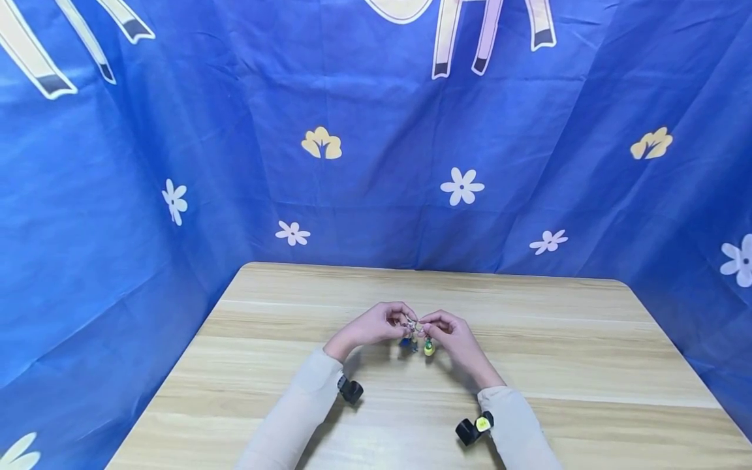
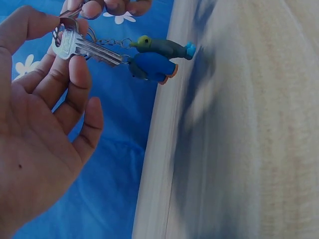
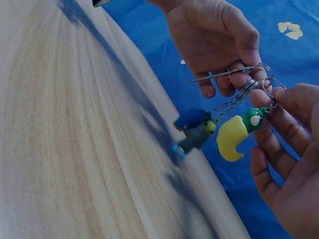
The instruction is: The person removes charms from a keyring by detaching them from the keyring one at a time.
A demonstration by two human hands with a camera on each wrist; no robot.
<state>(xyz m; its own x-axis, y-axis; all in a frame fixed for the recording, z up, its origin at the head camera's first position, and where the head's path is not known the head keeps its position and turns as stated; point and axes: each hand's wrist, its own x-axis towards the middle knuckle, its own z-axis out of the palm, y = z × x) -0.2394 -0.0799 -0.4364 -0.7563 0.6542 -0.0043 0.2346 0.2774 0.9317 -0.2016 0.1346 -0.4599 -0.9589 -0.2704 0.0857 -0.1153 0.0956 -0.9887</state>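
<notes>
Both hands meet in the air above the table. My left hand (image 1: 382, 323) pinches a bunch of metal rings by the head of a silver key (image 2: 75, 46). From these rings, on short chains, hang a blue animal-shaped charm (image 2: 152, 67) and a dark grey charm with a yellow-green head (image 2: 167, 48). Facing it, my right hand (image 1: 455, 336) pinches a thin split ring (image 3: 275, 89) between thumb and finger. A yellow charm with a green head (image 3: 232, 138) dangles from that ring, in front of the right fingers. The rings overlap between the fingertips.
Beneath the hands lies a wood-grain table (image 1: 282, 391), with shadows of the hands and charms on it. A blue curtain (image 1: 376, 196) printed with flowers and animals surrounds its back and sides. Each sleeved wrist carries a black camera (image 1: 350, 390).
</notes>
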